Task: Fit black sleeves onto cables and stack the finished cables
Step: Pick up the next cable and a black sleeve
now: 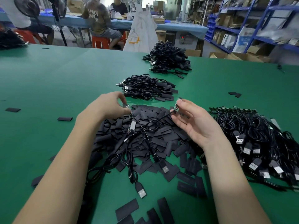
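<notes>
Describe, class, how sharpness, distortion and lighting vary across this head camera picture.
Head view: the left hand, right hand and sleeve pile are fairly sharp; the shelving at the upper right is smeared with blur; the wide lens bows the green table edge; lighting is even and soft, with faint shadows and no strong glare.

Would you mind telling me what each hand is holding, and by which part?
Each pinches a cable's small circuit-board end: the left hand one board, the right hand another.
</notes>
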`<state>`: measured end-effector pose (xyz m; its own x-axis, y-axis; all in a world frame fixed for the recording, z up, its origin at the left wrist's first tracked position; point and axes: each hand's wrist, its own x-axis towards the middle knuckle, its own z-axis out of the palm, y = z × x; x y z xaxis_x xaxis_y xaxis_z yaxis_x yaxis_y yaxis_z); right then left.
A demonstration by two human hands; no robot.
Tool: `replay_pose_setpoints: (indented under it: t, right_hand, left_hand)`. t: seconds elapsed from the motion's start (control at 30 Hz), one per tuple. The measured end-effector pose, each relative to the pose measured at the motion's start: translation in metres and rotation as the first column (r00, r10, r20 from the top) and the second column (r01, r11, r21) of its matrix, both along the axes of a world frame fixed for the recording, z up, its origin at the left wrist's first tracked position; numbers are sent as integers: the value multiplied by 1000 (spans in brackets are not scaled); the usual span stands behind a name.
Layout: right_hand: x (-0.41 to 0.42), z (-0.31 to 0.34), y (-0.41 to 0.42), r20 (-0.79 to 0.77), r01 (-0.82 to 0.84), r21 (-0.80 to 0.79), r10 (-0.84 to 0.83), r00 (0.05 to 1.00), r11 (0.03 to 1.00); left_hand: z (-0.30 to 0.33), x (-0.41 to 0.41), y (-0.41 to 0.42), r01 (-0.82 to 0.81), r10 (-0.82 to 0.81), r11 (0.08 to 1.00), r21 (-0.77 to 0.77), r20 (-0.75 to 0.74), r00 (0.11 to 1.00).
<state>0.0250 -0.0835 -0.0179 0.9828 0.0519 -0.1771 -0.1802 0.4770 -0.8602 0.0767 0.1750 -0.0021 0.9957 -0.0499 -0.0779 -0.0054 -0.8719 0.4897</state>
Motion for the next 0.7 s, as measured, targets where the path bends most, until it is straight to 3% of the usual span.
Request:
replay_pose_setpoints:
  t: [0.13,0.37,0.5,0.7]
  right_hand:
    - [1,-1,-1,-10,43,15,-43,999,999]
    - [2,-3,1,-25,80,59,-78,997,995]
    - [3,-6,2,-41,113,62,-111,993,992]
    - [7,-11,-2,-35,125,-86,-128,991,988]
  left_hand:
    - [14,-10,-11,279,-278,960,10,-84,957]
    - [18,-17,-28,396,-416,909,-130,-260,871]
    - [17,-20,-33,426,-438,899,-102,-213,873]
    - [10,-18,-38,361,-411,880,-310,-113,905]
